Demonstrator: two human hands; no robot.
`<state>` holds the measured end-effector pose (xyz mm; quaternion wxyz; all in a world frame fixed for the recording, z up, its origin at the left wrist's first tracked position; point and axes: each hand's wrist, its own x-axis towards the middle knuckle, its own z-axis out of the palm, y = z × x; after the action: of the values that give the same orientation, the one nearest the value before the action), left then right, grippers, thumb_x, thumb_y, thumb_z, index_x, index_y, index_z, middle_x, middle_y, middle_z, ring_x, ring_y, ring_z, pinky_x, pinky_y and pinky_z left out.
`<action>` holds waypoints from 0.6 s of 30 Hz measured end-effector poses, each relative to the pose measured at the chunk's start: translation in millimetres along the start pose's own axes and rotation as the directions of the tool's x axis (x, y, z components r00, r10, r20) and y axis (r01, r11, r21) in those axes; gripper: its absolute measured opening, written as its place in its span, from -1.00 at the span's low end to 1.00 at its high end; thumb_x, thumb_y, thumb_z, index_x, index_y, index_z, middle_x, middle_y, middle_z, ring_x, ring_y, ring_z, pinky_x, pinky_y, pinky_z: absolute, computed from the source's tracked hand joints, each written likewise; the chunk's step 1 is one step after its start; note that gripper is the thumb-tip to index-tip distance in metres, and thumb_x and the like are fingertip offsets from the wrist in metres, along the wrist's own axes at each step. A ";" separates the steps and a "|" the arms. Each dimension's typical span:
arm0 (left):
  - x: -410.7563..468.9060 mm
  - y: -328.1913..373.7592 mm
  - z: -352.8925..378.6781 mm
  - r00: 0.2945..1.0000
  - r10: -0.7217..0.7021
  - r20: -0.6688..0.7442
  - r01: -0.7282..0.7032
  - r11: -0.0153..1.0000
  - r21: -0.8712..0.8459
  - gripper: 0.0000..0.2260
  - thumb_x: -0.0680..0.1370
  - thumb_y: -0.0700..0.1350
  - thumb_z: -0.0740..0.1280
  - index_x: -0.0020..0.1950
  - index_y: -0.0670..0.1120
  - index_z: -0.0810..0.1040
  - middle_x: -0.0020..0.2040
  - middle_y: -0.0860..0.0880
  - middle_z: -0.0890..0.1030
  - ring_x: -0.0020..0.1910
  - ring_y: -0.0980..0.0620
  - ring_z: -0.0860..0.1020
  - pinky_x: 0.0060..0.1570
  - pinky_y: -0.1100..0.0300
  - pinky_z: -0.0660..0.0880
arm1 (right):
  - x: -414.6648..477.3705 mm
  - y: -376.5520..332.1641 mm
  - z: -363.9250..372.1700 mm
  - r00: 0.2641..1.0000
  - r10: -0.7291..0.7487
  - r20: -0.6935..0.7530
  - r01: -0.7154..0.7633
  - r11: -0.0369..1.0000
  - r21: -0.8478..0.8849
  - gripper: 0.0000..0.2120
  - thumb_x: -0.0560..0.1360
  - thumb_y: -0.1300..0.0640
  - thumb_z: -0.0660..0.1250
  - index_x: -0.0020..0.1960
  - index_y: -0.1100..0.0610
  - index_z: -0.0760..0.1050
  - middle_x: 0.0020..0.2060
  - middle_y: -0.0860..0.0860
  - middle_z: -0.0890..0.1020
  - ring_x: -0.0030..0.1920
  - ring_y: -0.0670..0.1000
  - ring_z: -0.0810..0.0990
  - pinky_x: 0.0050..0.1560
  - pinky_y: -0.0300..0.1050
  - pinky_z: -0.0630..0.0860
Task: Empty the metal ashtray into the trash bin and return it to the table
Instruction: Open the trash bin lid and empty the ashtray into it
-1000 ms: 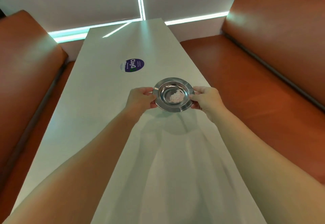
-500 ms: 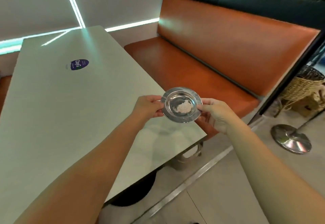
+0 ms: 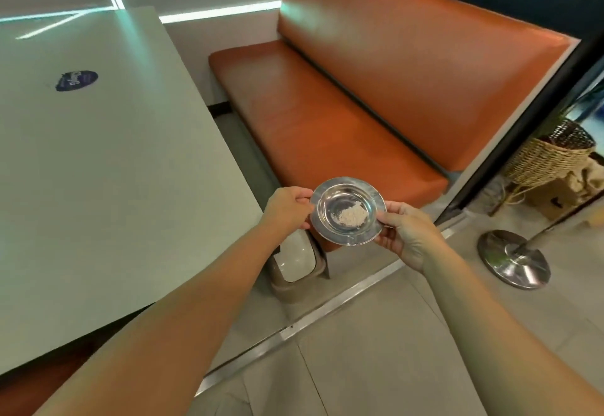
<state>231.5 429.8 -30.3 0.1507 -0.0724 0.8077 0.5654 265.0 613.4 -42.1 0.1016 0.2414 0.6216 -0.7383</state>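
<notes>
Head view. Metal ashtray (image 3: 347, 210) is held level betw. both hands, clear of the table (image 3: 98, 170) edge: left hand (image 3: 287, 208) is pinched on the rim at 9 o'clock, right hand (image 3: 405, 234) at 3–4 o'clock. Trash bin (image 3: 295, 263) is seen on the floor directly below, at approx. 7 o'clock from the dish and nearer the left hand; its swing lid appears closed. Dish is round (no long axis), shiny, w/ a small pale heap of ash (image 3: 351, 216) at centre. A tilt over the lid is judged the next step.
</notes>
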 end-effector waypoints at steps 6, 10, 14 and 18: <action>40.8 -31.9 51.0 0.953 0.103 -0.285 -0.103 0.995 0.013 -0.69 0.52 -0.16 0.18 0.25 -0.10 0.45 0.13 -0.06 0.56 0.06 0.03 0.53 0.12 0.16 0.49 | 63.1 34.2 -37.8 0.998 0.035 0.056 -0.031 0.997 -0.064 -0.80 0.49 0.28 0.23 0.11 0.18 0.46 -0.28 0.04 0.58 -0.36 -0.04 0.52 -0.39 -0.20 0.51; 54.8 -82.4 86.1 0.911 0.220 -0.349 -0.217 0.975 0.049 -0.73 0.51 -0.25 0.20 0.19 -0.11 0.49 0.04 0.04 0.49 -0.11 0.26 0.47 -0.16 0.59 0.36 | 102.0 89.0 -50.6 0.992 0.123 0.014 -0.122 0.992 -0.038 -0.88 0.47 0.29 0.25 -0.02 0.15 0.45 -0.32 0.07 0.53 -0.35 -0.01 0.49 -0.34 -0.14 0.47; 86.2 -144.8 94.9 0.938 0.203 -0.282 -0.137 0.962 0.238 -0.72 0.48 -0.27 0.21 0.16 -0.08 0.51 0.09 0.02 0.49 -0.09 0.10 0.44 -0.05 0.36 0.35 | 142.0 146.4 -49.0 0.985 0.171 0.006 -0.170 0.982 -0.084 -0.86 0.46 0.32 0.22 0.01 0.22 0.45 -0.31 0.10 0.54 -0.32 0.02 0.49 -0.32 -0.13 0.48; 132.9 -205.1 83.8 0.962 0.173 -0.212 -0.056 0.882 0.468 -0.71 0.49 -0.27 0.23 0.19 -0.10 0.49 0.20 -0.06 0.50 0.18 -0.07 0.40 0.21 0.21 0.27 | 185.7 200.0 -37.3 0.975 0.223 -0.006 -0.222 0.970 -0.098 -0.83 0.45 0.34 0.24 0.04 0.23 0.43 -0.28 0.12 0.54 -0.30 0.03 0.52 -0.34 -0.12 0.51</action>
<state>178.5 443.4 -282.9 0.0278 -0.0564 0.9333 0.3535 203.4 636.0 -309.7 0.1970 0.3026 0.6257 -0.6915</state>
